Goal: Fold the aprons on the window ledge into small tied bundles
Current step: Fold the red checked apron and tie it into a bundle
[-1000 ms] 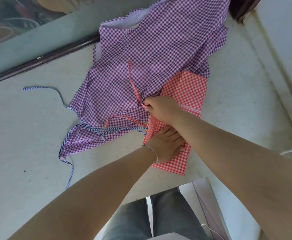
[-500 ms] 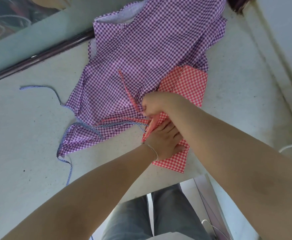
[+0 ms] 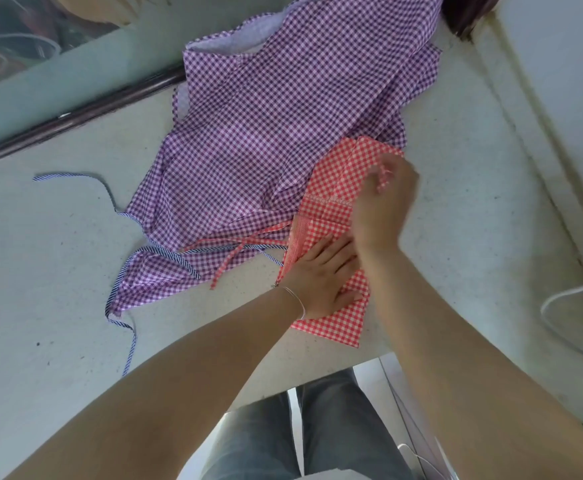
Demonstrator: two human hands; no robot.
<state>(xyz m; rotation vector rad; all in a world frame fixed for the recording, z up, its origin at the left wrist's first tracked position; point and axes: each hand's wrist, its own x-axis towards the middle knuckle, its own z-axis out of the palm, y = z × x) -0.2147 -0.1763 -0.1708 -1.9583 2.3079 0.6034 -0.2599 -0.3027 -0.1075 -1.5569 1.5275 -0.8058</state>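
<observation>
Pale speckled stone formed the window ledge (image 3: 41, 271), with a dark window rail (image 3: 75, 116) running along its far edge at the left and a white wall rising at the right. At the left of the ledge a blue-striped tie (image 3: 75, 176) trailed loose from the purple gingham apron (image 3: 266, 133), which lay spread and rumpled from the glass toward the middle, not yet folded. Over its lower hem lay the thin red ties (image 3: 234, 244) of the second apron, crossed and slack, probably left free for the knot that would close the bundle.

Just right of those ties sat the red gingham apron (image 3: 331, 323), already folded into a narrow strip, its far end partly resting on the purple cloth. The left hand (image 3: 321, 278), a thin bracelet at its wrist, lay flat on the near half of the strip with fingers straight and spread, gripping nothing; it seemed to be pinning the layers so that the folds would not spring apart. The right hand (image 3: 383, 202) reached over the left wrist to the far end of the strip. Its fingers were curled at the cloth's right edge and appeared to pinch it, though blur made the grip hard to read.

By my reading the red apron was midway through folding, with the next fold or roll about to start from the far end. At the far right a white cable (image 3: 567, 292) curved across the ledge, well apart from the cloth.
</observation>
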